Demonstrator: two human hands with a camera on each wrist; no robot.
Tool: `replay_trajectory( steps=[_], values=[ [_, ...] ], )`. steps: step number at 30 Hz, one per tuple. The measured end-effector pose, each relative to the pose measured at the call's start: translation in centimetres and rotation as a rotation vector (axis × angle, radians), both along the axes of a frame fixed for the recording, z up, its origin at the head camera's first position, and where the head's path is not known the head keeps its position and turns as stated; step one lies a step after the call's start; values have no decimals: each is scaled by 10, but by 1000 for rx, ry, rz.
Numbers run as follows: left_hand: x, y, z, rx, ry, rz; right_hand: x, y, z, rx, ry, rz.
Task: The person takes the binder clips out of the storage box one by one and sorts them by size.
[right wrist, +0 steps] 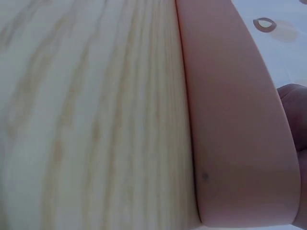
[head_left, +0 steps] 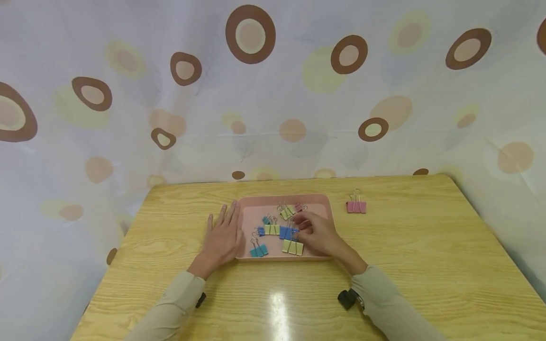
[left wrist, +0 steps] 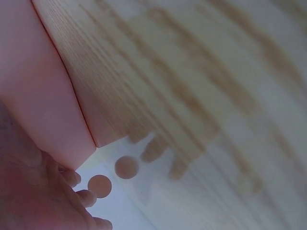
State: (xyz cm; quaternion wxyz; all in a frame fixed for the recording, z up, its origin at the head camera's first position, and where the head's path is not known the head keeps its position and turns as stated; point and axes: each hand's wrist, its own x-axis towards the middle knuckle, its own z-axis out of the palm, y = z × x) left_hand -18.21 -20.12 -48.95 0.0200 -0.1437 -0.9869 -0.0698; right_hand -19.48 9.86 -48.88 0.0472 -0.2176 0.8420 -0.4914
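Note:
A shallow pink tray [head_left: 273, 259] holds several binder clips in different colours. My left hand [head_left: 219, 241] lies along the tray's left side, fingers straight and touching its wall. Over the tray's right half, my right hand [head_left: 317, 232] bends its thumb and fingers down at a blue binder clip [head_left: 286, 232] and a larger yellow binder clip [head_left: 292, 247]. I cannot tell whether it pinches a clip. Left of these are a teal binder clip [head_left: 258, 251] and another yellow binder clip [head_left: 271, 230]. A yellow-green binder clip [head_left: 287, 212] lies farther back.
One pink binder clip [head_left: 356, 207] sits on the wooden table [head_left: 409, 246], right of the tray. A small pink clip [head_left: 299, 207] is at the tray's back. Behind the table hangs a patterned cloth [head_left: 290, 104]. The tray's pink wall [right wrist: 235, 120] fills much of the right wrist view.

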Motion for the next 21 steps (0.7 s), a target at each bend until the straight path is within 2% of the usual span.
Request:
replay_trajectory(
  steps=[9, 15, 21],
  values=[
    [2, 0, 1, 1, 18, -1, -4, -7, -4, 122, 49, 11],
    [1, 1, 1, 1, 27, -6, -2, -8, -2, 142, 28, 14],
    [1, 2, 1, -4, 20, 1, -2, -7, -5, 130, 63, 15]
  ],
)
